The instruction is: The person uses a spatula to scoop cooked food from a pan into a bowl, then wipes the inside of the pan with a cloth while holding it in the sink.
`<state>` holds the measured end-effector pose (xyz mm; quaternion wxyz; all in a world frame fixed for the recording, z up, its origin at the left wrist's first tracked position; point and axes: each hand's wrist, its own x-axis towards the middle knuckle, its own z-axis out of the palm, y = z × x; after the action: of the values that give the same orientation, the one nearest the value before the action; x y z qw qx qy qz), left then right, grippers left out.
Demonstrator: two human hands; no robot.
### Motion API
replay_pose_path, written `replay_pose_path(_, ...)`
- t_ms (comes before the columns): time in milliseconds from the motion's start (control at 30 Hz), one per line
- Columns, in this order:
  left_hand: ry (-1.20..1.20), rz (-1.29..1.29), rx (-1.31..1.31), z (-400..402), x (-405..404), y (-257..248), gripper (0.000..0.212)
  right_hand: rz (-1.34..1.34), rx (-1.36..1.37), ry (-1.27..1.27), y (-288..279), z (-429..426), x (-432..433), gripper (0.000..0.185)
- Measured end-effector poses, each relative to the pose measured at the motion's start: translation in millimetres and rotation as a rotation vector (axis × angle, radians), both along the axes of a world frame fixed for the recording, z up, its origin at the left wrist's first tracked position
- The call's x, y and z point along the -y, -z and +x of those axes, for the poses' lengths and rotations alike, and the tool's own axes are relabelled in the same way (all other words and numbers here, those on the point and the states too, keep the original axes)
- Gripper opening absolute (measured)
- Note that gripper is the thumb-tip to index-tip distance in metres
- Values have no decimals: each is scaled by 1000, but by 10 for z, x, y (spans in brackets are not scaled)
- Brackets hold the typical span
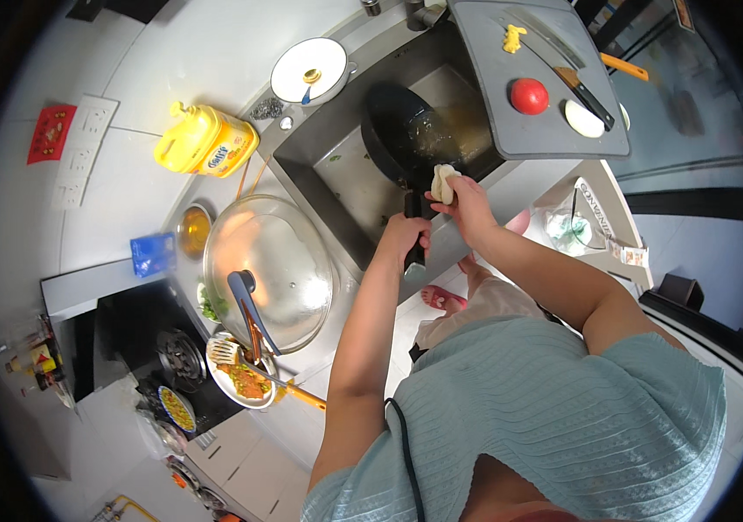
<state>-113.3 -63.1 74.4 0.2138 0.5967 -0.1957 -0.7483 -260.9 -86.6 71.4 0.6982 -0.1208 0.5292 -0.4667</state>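
Observation:
My left hand (pixel 407 233) grips the black handle of a dark frying pan (pixel 390 134), which is tipped over the sink (pixel 335 186). Water shows at the pan's right side, and brownish liquid lies in the basin beyond. In my right hand (pixel 469 207) is a pale, folded sponge or cloth (pixel 443 183), held just above the pan's handle end. Its exact material I cannot tell. Small green scraps lie on the sink floor. Part of the basin is hidden behind the pan.
A grey cutting board (pixel 508 134) with a tomato (pixel 529 96), onion half (pixel 584 119) and knives overhangs the sink's right side. To the left are a yellow detergent jug (pixel 208 143), a white pot (pixel 293 62), a large glass lid (pixel 286 261) and a plate of food (pixel 247 382).

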Motion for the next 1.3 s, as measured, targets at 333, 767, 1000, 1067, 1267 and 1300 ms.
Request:
replay_pose_path(333, 478, -467, 1071, 90, -728, -315, 22, -3, 71, 40, 53, -32, -262, 29)
replay_pose_path(767, 169, -303, 696, 188, -980, -495, 21, -16, 150, 162, 518, -409, 327, 24)
replay_pose_path(1000, -10, -333, 541, 245, -1227, -495, 13, 109, 372, 140, 760, -476, 661, 25)
replay_pose_path(1067, -36, -328, 505, 264, -1271, -512, 13, 109, 329, 181, 867, -437, 796, 27)
replay_pose_path(1267, -69, -265, 427, 333, -1325, -665, 13, 176, 94, 174, 1337, -285, 1228, 18)
replay_pose_path(1300, -87, -262, 406, 327, -1325, -695, 12, 164, 93, 157, 1440, -284, 1321, 20)
